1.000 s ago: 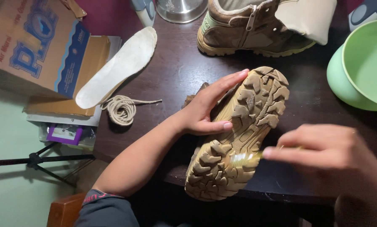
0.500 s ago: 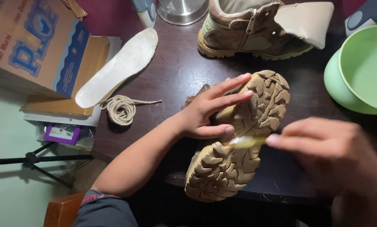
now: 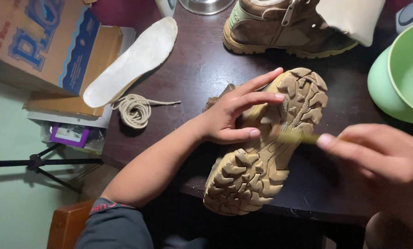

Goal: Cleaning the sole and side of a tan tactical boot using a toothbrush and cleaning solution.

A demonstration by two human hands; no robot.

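Head view: 2 boots, L hand (image 3: 229, 117) flat on upturned boot (image 3: 262, 157), R hand (image 3: 381, 154) grip pinching brush (image 3: 294, 135).

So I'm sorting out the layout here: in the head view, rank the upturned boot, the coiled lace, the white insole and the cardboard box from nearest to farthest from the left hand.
1. Upturned boot: under the left hand, touching it.
2. Coiled lace: on the table, to the left.
3. White insole: up and left, just past the lace.
4. Cardboard box: far upper left corner.
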